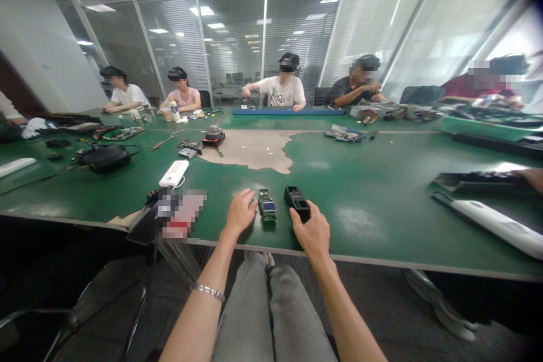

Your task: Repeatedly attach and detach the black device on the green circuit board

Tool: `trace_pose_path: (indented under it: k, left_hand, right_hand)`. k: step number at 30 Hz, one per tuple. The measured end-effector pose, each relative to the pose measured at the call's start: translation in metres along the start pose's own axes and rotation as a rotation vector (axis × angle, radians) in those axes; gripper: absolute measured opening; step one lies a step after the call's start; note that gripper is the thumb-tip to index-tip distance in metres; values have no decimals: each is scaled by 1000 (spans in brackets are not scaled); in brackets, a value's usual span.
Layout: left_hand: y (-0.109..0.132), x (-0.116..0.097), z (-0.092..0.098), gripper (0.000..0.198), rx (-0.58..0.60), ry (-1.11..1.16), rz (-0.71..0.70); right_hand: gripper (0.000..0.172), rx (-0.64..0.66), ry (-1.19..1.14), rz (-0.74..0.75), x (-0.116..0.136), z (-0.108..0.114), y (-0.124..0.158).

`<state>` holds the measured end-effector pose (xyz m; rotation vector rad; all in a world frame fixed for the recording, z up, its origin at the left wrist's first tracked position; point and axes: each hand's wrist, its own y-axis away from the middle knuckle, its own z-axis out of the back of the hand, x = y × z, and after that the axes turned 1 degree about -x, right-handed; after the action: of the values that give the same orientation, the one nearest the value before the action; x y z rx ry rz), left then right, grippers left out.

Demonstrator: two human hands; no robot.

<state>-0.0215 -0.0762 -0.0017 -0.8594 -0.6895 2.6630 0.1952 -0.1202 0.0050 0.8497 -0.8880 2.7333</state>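
Note:
A small green circuit board with a blue screen [267, 206] lies on the green table [382, 203] near its front edge. Just left of the board is my left hand [241, 210], its fingers bent and close together; whether anything small is between them is hidden. My right hand [313, 228] has its thumb and fingers around the near end of a black plastic housing [296, 199]. That housing has rectangular openings in its face and rests on the table, to the right of the board.
At the left are a white power strip [174, 174] and a black case [104, 157]. A worn tan patch [250, 148] bears a dark device [213, 136]. Far right lies a long white object [496, 223]. Several people sit across the table.

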Motion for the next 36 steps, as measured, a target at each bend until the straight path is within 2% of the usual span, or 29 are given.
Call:
trace_pose_path:
  k: [10,16,24,33,36]
  left_hand:
    - [0,0,0,35,-8,2,-1]
    - [0,-1,0,34,-1,2,9]
    - [0,0,1,36,7,-10,-5]
    - [1,-1,0,36,7,-19,-10]
    - [1,0,0,36,5,-23,-10]
  right_hand:
    - [48,7,20,27,-6,-4,3]
    - [72,-21,53,16,-2,-2,6]
    - [77,-28,2,35,-2,0,9]
    - [76,-4,44,12,0,0,8]
    - [67,22,59,-8,0,1,6]
